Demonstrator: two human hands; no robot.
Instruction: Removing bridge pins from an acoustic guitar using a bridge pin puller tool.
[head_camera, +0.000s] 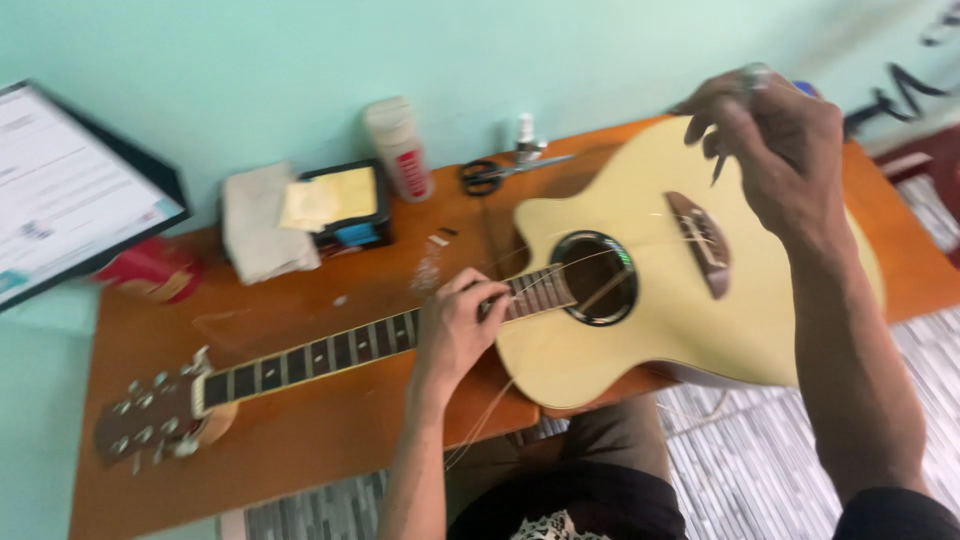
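Acoustic guitar (640, 330) laid flat on orange tabletop (300, 420), body overhanging front edge. Left hand (455, 325) curled over fretboard near soundhole, loose string (560, 270) pressed. Right hand (775, 150) raised above bridge, fingers pinched; string end presumed held, blurred. Risks judged: string slipping free and whipping; overhanging body tipping off edge.

Both forearms are bare, with no sleeves showing below the elbows. The left hand (455, 325) wears nothing visible. The right hand (775, 150) carries a pale ring on one finger. Below the table (300, 430) edge, a black top with a white lacy print at its middle shows, and olive-brown trousers cover the lap.
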